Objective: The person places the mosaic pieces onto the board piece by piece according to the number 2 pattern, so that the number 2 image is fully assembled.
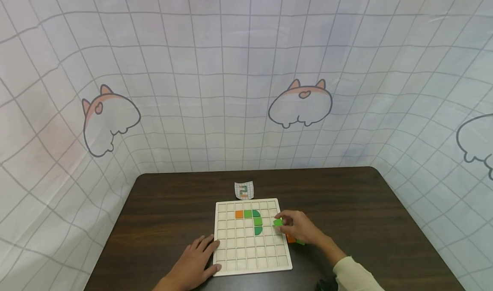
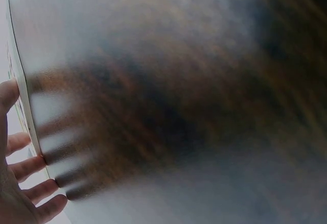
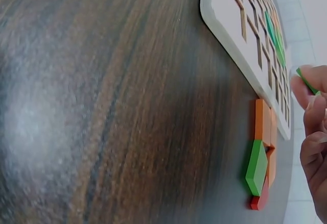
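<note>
We've got five tiles (image 1: 257, 221) on the board (image 1: 240, 253), right hand (image 1: 298, 227) pinching a green piece (image 1: 277, 223), left hand (image 1: 194, 259) open along the edge, other blocks (image 3: 257, 168) unplaced.

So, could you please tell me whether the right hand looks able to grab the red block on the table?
Probably not yet: the right hand pinches a green block, though the red block lies close by, beside the board.

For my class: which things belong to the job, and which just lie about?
Seemingly in the job:
board
tiles on it
green tile in the right hand
loose tiles beside it
printed card

Just around:
table
patterned backdrop
dark item, unclear
</note>
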The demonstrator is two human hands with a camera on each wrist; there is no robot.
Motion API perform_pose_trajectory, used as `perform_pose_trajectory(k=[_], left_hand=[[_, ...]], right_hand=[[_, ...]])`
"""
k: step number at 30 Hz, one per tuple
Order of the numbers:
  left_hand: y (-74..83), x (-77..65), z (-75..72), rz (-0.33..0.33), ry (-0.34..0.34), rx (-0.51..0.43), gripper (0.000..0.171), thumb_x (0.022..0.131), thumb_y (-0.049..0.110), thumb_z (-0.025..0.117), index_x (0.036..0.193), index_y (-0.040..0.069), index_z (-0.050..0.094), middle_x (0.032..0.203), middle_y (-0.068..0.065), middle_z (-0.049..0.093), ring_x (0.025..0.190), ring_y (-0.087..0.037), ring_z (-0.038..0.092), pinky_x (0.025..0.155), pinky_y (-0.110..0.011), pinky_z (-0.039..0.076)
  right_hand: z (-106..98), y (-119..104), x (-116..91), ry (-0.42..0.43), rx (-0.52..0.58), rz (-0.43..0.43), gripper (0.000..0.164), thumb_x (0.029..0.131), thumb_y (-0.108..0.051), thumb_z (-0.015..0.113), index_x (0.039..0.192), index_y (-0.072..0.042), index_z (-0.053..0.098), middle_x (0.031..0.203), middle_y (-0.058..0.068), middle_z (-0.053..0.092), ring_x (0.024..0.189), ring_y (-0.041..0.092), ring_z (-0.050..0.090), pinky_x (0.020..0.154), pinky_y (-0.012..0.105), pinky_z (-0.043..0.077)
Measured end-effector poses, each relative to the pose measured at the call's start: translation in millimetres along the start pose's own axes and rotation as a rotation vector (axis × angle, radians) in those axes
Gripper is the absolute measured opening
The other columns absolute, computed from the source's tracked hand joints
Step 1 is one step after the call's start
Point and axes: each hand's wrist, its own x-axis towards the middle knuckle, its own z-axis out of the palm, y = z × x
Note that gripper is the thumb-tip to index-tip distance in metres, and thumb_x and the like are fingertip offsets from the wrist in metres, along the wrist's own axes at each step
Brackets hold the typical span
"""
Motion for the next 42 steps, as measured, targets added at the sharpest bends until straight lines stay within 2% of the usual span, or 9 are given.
perform_pose_trajectory(k=[6, 13, 22, 32, 42], left_hand=[[0.2, -0.5, 1.1, 0.002, 0.005, 0.001, 0.068, 0.095, 0.058, 0.059, 0.147, 0.014, 0.049, 0.154, -0.017, 0.044, 0.136, -0.046, 0.044, 0.098, -0.067, 0.041], [-2.8, 1.8, 3.4, -0.008, -0.006, 0.009, 0.068, 0.095, 0.057, 0.059, 0.148, 0.016, 0.048, 0.155, -0.016, 0.043, 0.137, -0.045, 0.043, 0.100, -0.066, 0.040], [-2.6, 1.6, 4.0, -0.016, 0.000, 0.006, 0.067, 0.095, 0.056, 0.060, 0.147, 0.015, 0.049, 0.155, -0.016, 0.043, 0.138, -0.046, 0.043, 0.100, -0.067, 0.040], [0.1, 0.1, 1.8, -0.022, 0.008, 0.008, 0.068, 0.095, 0.056, 0.061, 0.147, 0.015, 0.049, 0.154, -0.016, 0.043, 0.137, -0.046, 0.043, 0.100, -0.067, 0.041], [0.6, -0.1, 1.7, -0.024, 0.017, 0.004, 0.067, 0.095, 0.055, 0.062, 0.147, 0.015, 0.050, 0.154, -0.016, 0.043, 0.137, -0.046, 0.043, 0.099, -0.068, 0.041]], right_hand=[[3.9, -2.8, 0.0, -0.019, 0.023, 0.020, 0.033, 0.091, -0.011, 0.074, 0.123, -0.004, 0.068, 0.094, -0.001, 0.066, 0.076, 0.007, 0.058, 0.066, 0.023, 0.050], [7.9, -5.4, 1.1, -0.012, 0.020, 0.001, 0.034, 0.090, -0.013, 0.075, 0.123, -0.004, 0.068, 0.092, -0.001, 0.067, 0.071, 0.005, 0.055, 0.064, 0.023, 0.049], [12.9, -9.5, 4.7, 0.025, -0.014, -0.040, 0.028, 0.088, -0.013, 0.078, 0.115, -0.007, 0.070, 0.088, -0.001, 0.068, 0.063, 0.004, 0.049, 0.056, 0.021, 0.043], [16.4, -12.7, 6.8, 0.036, 0.033, -0.050, 0.028, 0.086, -0.015, 0.080, 0.111, -0.008, 0.071, 0.084, -0.001, 0.067, 0.052, -0.001, 0.045, 0.046, 0.020, 0.040], [21.8, -21.0, 10.2, 0.001, 0.083, -0.040, 0.028, 0.087, -0.010, 0.078, 0.113, -0.004, 0.070, 0.088, 0.003, 0.067, 0.064, 0.002, 0.055, 0.058, 0.020, 0.047]])
